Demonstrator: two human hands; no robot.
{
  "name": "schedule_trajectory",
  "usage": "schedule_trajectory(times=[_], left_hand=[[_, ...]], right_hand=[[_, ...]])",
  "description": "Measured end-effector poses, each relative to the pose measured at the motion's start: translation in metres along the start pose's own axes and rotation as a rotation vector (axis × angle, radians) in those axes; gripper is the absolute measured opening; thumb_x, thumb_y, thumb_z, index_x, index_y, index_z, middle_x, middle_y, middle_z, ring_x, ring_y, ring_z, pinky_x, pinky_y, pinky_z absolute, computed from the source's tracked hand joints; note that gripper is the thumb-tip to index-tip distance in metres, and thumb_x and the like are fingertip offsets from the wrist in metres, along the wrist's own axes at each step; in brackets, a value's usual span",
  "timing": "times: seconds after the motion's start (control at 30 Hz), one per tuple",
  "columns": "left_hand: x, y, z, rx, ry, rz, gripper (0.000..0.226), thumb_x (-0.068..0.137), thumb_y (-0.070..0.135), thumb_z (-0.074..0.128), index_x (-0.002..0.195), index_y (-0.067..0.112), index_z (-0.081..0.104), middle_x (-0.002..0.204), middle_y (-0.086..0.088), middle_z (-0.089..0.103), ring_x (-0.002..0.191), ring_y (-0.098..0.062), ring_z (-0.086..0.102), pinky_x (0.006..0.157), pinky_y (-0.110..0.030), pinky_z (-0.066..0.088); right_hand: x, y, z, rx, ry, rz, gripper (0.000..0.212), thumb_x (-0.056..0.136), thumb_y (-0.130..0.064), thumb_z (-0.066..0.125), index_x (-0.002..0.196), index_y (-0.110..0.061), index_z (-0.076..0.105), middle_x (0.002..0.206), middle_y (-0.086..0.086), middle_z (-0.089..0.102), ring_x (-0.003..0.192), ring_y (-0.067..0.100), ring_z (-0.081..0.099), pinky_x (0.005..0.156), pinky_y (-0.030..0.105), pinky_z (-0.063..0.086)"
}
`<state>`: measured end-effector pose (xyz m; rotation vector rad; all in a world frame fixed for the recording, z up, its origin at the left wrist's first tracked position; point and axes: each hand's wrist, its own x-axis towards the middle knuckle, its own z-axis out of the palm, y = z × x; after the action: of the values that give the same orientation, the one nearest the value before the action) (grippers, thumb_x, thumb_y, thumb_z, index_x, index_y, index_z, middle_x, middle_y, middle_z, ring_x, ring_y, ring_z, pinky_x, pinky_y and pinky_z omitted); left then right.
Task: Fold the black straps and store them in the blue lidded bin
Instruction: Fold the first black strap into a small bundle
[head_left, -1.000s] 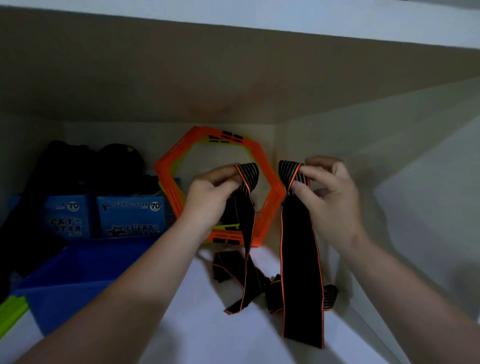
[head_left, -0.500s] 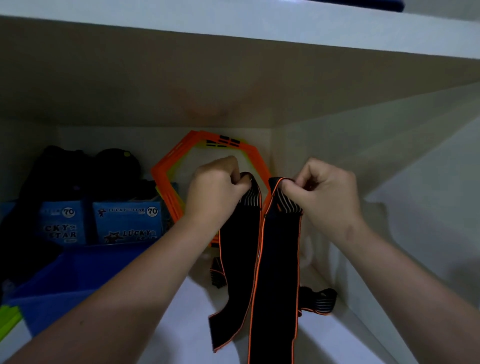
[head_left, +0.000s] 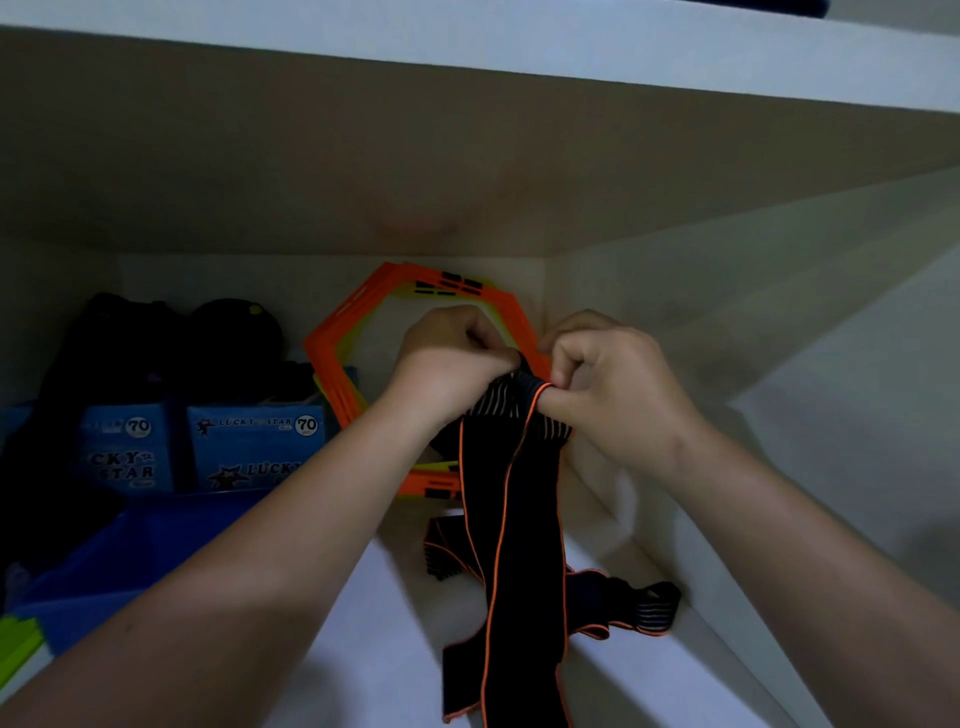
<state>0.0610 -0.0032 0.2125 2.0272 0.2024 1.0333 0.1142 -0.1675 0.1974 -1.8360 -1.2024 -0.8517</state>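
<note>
Far off to the left of my grip, low on the shelf, sits the blue bin (head_left: 104, 566), its near wall toward me and no strap in it that I can see. Behind it stand two blue boxes (head_left: 249, 452) printed "LUCKY STAR 70", with dark bags (head_left: 171, 338) piled above them. Just behind my knuckles leans an orange hexagon frame (head_left: 343, 353), against the back wall.

My left hand (head_left: 452, 358) is curled tight, fingers pinching the top end of the black strap (head_left: 514, 519). Touching it on the right, my right hand (head_left: 608, 379) pinches the other end of that strap, thumb pressed onto the orange-edged fold. The two ends meet between my hands. Below my grip the strap hangs doubled, orange piping down its edges. More strap (head_left: 634, 608) lies loose on the white shelf (head_left: 374, 654) beneath, spreading to the right.
</note>
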Motion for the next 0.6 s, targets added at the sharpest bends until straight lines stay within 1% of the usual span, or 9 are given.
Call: schedule_trajectory(times=[0.07, 0.17, 0.23, 0.3, 0.37, 0.43, 0.5, 0.57, 0.6], left_hand=[[-0.001, 0.001, -0.002, -0.013, -0.008, 0.014, 0.014, 0.057, 0.026, 0.073, 0.058, 0.022, 0.061, 0.059, 0.005, 0.060, 0.057, -0.015, 0.057, 0.056, -0.025, 0.043], [-0.006, 0.007, -0.002, -0.024, -0.064, 0.035, 0.016, 0.067, 0.023, 0.074, 0.063, 0.019, 0.059, 0.060, 0.004, 0.057, 0.057, -0.014, 0.054, 0.054, -0.024, 0.039], [-0.011, 0.011, -0.002, -0.019, -0.111, 0.042, 0.015, 0.073, 0.025, 0.071, 0.066, 0.019, 0.059, 0.061, 0.004, 0.057, 0.058, -0.014, 0.053, 0.054, -0.025, 0.039], [-0.015, 0.014, -0.003, -0.060, -0.169, 0.046, 0.014, 0.073, 0.029, 0.067, 0.066, 0.020, 0.061, 0.064, 0.002, 0.058, 0.061, -0.016, 0.056, 0.060, -0.028, 0.042], [-0.020, 0.014, -0.006, -0.164, -0.240, 0.028, 0.017, 0.076, 0.031, 0.064, 0.062, 0.022, 0.060, 0.068, 0.001, 0.058, 0.067, -0.017, 0.057, 0.066, -0.031, 0.043], [-0.024, 0.012, -0.009, -0.219, -0.306, 0.050, 0.014, 0.075, 0.031, 0.062, 0.064, 0.023, 0.057, 0.067, 0.005, 0.054, 0.066, -0.013, 0.054, 0.064, -0.025, 0.041], [-0.028, 0.007, -0.009, -0.222, -0.367, 0.111, 0.010, 0.077, 0.022, 0.063, 0.077, 0.020, 0.053, 0.067, 0.007, 0.050, 0.061, -0.006, 0.049, 0.056, -0.018, 0.038], [-0.030, -0.001, -0.007, -0.291, -0.426, 0.124, 0.026, 0.077, 0.003, 0.063, 0.094, 0.017, 0.049, 0.070, 0.005, 0.055, 0.059, -0.006, 0.050, 0.054, -0.017, 0.039], [-0.031, -0.006, -0.005, -0.322, -0.447, 0.131, 0.039, 0.074, -0.003, 0.062, 0.104, 0.016, 0.048, 0.076, 0.001, 0.062, 0.062, -0.010, 0.054, 0.057, -0.020, 0.043]], right_hand=[[0.001, 0.001, 0.001, 0.001, -0.050, 0.005, 0.027, 0.061, -0.014, 0.079, 0.055, -0.022, 0.054, 0.086, -0.006, 0.067, 0.086, 0.013, 0.066, 0.074, 0.027, 0.049], [0.003, -0.001, 0.004, -0.046, -0.093, 0.044, 0.023, 0.063, -0.016, 0.077, 0.056, -0.017, 0.055, 0.065, -0.008, 0.057, 0.064, 0.005, 0.056, 0.059, 0.028, 0.043], [0.006, -0.002, 0.005, -0.098, -0.080, 0.096, 0.024, 0.067, -0.018, 0.077, 0.057, -0.017, 0.055, 0.058, -0.007, 0.053, 0.056, 0.004, 0.050, 0.052, 0.025, 0.038], [0.009, -0.002, 0.005, -0.085, -0.017, 0.154, 0.027, 0.069, -0.021, 0.076, 0.057, -0.017, 0.053, 0.058, -0.005, 0.056, 0.054, 0.008, 0.052, 0.049, 0.024, 0.038], [0.012, -0.002, 0.003, -0.063, 0.058, 0.180, 0.025, 0.070, -0.024, 0.076, 0.061, -0.017, 0.053, 0.060, -0.003, 0.060, 0.056, 0.013, 0.055, 0.047, 0.025, 0.039], [0.014, -0.003, 0.002, -0.040, 0.069, 0.191, 0.021, 0.070, -0.028, 0.076, 0.071, -0.019, 0.056, 0.062, -0.003, 0.063, 0.059, 0.011, 0.059, 0.048, 0.024, 0.041], [0.015, -0.003, 0.003, -0.035, 0.042, 0.200, 0.022, 0.069, -0.031, 0.076, 0.077, -0.022, 0.057, 0.061, -0.003, 0.063, 0.057, 0.010, 0.058, 0.048, 0.026, 0.042], [0.016, -0.002, 0.005, -0.081, 0.043, 0.203, 0.022, 0.069, -0.034, 0.073, 0.074, -0.020, 0.057, 0.056, -0.003, 0.060, 0.053, 0.011, 0.056, 0.048, 0.028, 0.039], [0.016, -0.002, 0.006, -0.105, 0.052, 0.205, 0.022, 0.068, -0.035, 0.071, 0.073, -0.019, 0.057, 0.055, -0.003, 0.059, 0.053, 0.013, 0.056, 0.048, 0.028, 0.040]])
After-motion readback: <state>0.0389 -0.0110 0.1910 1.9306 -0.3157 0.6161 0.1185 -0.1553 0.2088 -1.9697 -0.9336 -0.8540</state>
